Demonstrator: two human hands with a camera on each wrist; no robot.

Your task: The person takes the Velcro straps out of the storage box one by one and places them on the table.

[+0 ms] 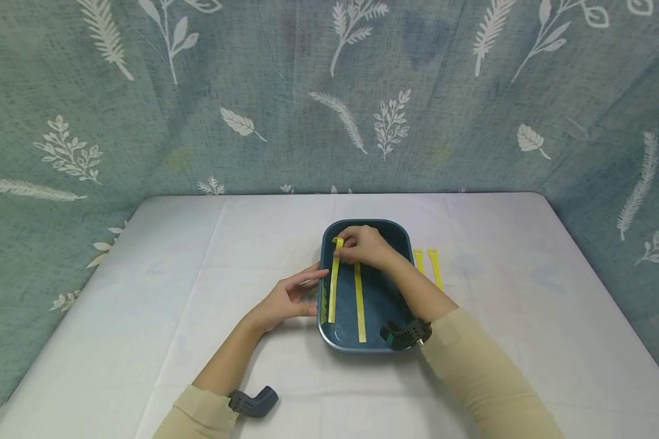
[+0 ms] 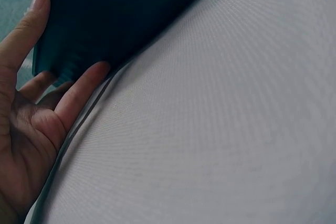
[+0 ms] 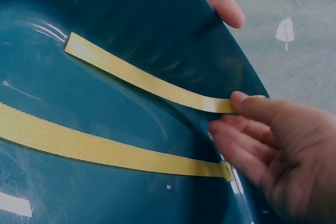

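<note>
Yellow strip [image 1: 333,288] lengthwise in tray [image 1: 378,300], pinched end farthest.

bright yellow strips [image 1: 360,311], dark teal-blue tray [image 1: 381,299], white tablecloth [image 1: 241,244], grey-green curtain [image 1: 285,55] patterned with white leaves, beige sleeves [image 1: 489,378]

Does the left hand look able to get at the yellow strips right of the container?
Probably not directly: the left hand touches the left side of the container, which, with the right forearm, lies between it and those yellow strips.
</note>
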